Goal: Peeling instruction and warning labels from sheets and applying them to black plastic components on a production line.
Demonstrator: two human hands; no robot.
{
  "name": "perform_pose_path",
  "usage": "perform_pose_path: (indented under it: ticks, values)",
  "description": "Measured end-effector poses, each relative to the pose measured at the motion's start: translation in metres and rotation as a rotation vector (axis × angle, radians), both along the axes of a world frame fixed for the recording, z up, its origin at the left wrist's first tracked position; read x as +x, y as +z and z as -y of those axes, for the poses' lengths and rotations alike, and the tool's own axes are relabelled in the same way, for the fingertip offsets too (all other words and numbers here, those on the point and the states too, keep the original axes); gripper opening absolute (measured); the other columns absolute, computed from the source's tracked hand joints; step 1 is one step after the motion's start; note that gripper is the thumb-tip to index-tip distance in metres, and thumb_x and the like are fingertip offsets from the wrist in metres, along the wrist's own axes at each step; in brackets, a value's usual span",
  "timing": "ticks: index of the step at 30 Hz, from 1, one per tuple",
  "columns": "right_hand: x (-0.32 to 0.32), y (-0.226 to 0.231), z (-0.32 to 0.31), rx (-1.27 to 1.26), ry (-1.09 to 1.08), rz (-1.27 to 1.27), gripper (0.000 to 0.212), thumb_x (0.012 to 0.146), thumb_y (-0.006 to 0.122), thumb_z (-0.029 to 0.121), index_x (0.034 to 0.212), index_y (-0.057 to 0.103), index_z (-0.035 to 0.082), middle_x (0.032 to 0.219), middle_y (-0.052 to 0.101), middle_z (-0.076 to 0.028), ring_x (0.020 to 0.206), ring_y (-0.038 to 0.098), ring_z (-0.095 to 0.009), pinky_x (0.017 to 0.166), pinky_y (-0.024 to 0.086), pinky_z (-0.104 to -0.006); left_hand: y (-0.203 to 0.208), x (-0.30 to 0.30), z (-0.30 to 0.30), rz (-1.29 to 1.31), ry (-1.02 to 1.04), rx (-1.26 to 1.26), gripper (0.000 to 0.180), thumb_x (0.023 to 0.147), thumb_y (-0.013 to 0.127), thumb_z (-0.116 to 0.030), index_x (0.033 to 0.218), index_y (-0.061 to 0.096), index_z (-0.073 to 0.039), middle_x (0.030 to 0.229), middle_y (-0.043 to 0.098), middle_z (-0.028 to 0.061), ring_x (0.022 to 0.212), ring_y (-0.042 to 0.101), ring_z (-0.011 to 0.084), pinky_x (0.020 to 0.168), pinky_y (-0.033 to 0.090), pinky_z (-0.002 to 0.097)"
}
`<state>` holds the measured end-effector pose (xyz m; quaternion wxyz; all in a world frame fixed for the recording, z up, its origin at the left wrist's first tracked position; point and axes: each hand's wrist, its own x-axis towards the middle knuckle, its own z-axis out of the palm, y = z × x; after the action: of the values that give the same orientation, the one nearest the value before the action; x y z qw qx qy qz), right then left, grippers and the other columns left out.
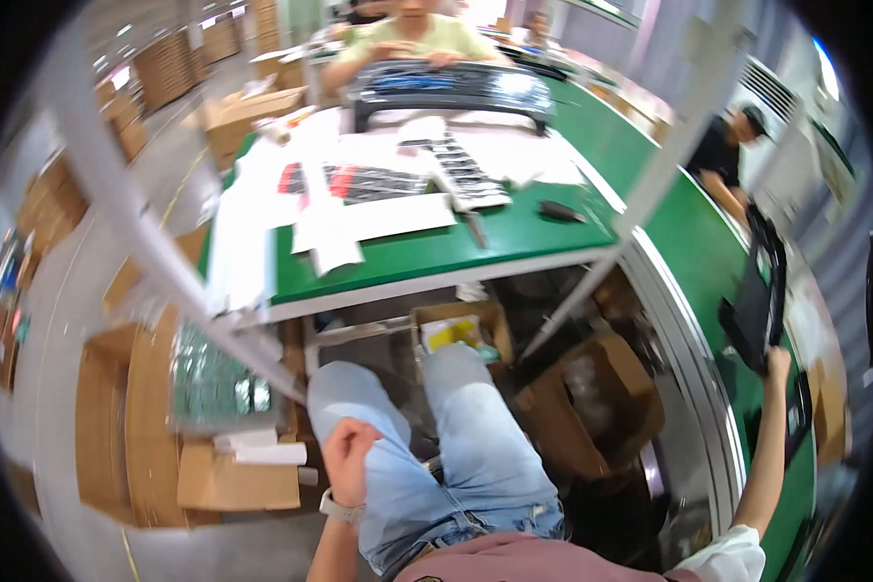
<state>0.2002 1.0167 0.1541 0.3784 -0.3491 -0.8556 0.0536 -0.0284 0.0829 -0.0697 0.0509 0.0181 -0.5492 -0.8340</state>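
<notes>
I monitor one head-worn fisheye view: above the left hand (347, 458), fairly near, facing down and forward, the counter (524, 242) beyond that hand.

Green-topped table (412, 252) with loose white sheets (398, 218) and small black object (561, 211).

The left forearm (336, 549) is slanting up from the bottom of the view, and the left hand (347, 458) is lying on or just above the left thigh (347, 390), its fingers (362, 433) loosely bent. The right arm (766, 451) is pointing well out to the side, nearly straight, the right hand (778, 363) holding a closed grip.
</notes>
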Motion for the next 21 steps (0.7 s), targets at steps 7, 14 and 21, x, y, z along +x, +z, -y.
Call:
perform_pose_path:
  ticks: [7,14,21]
  values:
    - [-0.170,-0.069,0.162,0.131,-0.488,0.295,0.039,0.083,0.051,0.016,0.118,0.058,-0.001,0.114,0.063,-0.021,0.102,0.061,-0.042,0.090,0.048,-0.0484,0.017,0.056,0.040,0.113,0.201,-0.192,0.012,0.089,0.064,-0.003,0.080,0.056,-0.002,0.076,0.059,0.0001,0.074,0.054,0.0056,0.069,0.044,0.0207]
    - [-0.303,-0.036,0.473,0.085,0.819,-0.131,0.042,0.081,0.066,-0.001,0.121,0.057,0.005,0.107,0.059,-0.012,0.097,0.062,-0.026,0.083,0.051,-0.0347,0.042,0.009,0.014,0.027,0.142,-0.274,0.009,0.091,0.062,-0.004,0.083,0.056,-0.002,0.078,0.059,0.0014,0.075,0.057,0.0083,0.070,0.046,0.0221]
    - [-0.407,-0.071,0.748,-0.035,1.511,-0.145,0.084,0.072,0.081,0.028,0.144,0.039,0.015,0.142,0.040,-0.023,0.119,0.050,-0.043,0.097,0.045,-0.0455,0.075,-0.009,-0.045,-0.238,0.021,-0.634,0.007,0.086,0.066,-0.006,0.087,0.059,-0.004,0.081,0.062,0.0048,0.079,0.061,0.0180,0.081,0.046,0.0306]
